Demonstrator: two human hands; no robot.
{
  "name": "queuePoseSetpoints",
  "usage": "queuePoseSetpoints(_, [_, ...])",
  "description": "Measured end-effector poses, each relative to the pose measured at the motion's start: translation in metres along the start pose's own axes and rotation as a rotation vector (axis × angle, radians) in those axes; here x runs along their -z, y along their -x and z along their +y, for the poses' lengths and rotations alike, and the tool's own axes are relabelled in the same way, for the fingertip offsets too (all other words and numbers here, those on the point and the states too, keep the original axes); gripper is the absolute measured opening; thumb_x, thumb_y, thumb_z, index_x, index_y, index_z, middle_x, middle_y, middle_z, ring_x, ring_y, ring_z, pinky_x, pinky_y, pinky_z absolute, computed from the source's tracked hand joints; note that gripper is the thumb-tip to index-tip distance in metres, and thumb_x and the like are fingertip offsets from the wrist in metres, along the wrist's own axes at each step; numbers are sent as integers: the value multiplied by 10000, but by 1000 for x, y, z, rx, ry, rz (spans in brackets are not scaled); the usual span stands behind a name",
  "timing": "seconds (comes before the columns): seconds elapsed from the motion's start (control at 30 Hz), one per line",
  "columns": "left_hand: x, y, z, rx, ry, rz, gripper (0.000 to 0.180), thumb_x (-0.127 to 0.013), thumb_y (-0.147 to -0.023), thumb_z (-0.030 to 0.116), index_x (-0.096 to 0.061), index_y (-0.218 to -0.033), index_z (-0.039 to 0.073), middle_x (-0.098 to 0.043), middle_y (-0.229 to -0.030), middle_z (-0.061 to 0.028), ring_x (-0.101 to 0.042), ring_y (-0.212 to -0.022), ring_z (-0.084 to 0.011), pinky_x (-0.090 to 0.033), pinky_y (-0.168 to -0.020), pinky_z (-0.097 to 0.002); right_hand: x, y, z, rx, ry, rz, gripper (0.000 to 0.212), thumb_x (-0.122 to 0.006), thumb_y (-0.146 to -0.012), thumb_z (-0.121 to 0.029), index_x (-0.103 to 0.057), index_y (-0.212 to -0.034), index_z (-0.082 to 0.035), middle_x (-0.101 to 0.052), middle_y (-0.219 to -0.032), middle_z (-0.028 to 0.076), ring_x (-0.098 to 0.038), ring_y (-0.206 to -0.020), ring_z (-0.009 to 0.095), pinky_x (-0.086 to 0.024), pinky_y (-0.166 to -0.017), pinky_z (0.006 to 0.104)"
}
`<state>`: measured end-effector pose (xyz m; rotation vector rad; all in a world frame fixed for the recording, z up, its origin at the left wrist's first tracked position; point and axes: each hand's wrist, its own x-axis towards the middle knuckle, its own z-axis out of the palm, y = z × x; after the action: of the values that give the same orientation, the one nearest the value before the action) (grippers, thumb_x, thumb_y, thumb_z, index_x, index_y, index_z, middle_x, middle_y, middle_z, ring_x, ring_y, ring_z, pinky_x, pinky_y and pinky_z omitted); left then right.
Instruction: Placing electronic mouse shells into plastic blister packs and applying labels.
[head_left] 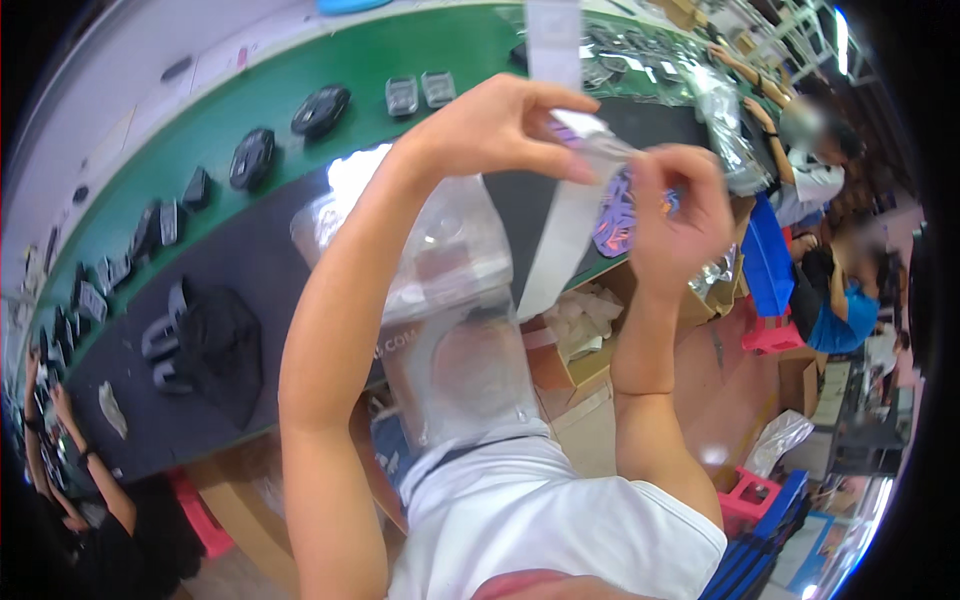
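Above the table, my left hand [490, 130] has its thumb and forefinger around a small, crumpled white piece with purple marks [590, 135]; whether it is a bag or a label I cannot tell. My right hand [685, 215] is smeared by motion, its fingertips pinched at the piece's other end. Beneath my arms, a clear plastic bag [455, 245] lies over the table edge, with more clear plastic [470, 365] hanging toward my lap. Several purple patterned pieces [614, 220] lie beside my right hand, partly hidden by it.
Black computer mice [320, 110] and small clear-topped parts [402, 95] stand along the green table strip [215, 95]. At left is a black bag [220, 345]. A cardboard box [570, 365] with white scraps sits below right. Co-workers [850, 300] are at right; other hands [65, 405] work far left.
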<state>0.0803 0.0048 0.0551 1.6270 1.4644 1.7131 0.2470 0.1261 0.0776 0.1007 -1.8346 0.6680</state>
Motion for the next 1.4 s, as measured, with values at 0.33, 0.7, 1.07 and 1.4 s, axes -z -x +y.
queuePoseSetpoints(0.33, [14,15,44,152,6,-2,1070,-367,-858,821,-493,-1329,-132,-577,-1248,-302,-683,-917,-299,-543,-802,-354,-1,93,-50,-581,-367,-814,125,-807,-737,-35,-684,-759,-30,-480,-626,-57,-364,-528,22,-270,-473,201])
queuePoseSetpoints(0.7, [5,25,36,-14,-105,2,1032,-334,-860,824,-435,-1434,-28,-505,-1403,-246,-707,-911,-315,-493,-933,-420,-4,110,-44,-777,-306,-737,115,-793,-766,-51,-682,-774,-18,-373,-572,-90,-301,-524,3,-219,-477,189])
queuePoseSetpoints(1.07, [6,22,41,136,-121,48,1032,-344,-838,843,-507,-1391,-13,-562,-1343,-241,-693,-976,-323,-406,-1040,-455,-14,128,-42,-671,-45,-719,128,-805,-757,-68,-687,-780,-25,-354,-546,-50,-307,-503,30,-251,-465,205])
queuePoseSetpoints(1.4, [7,20,52,252,-190,7,1000,-295,-864,823,-475,-1425,16,-650,-1142,-312,-622,-1126,-371,-317,-1106,-487,10,134,-51,3,123,-1081,724,-827,-663,-323,-603,-1317,-106,-521,-1395,87,-449,-1299,303,-310,-1052,463])
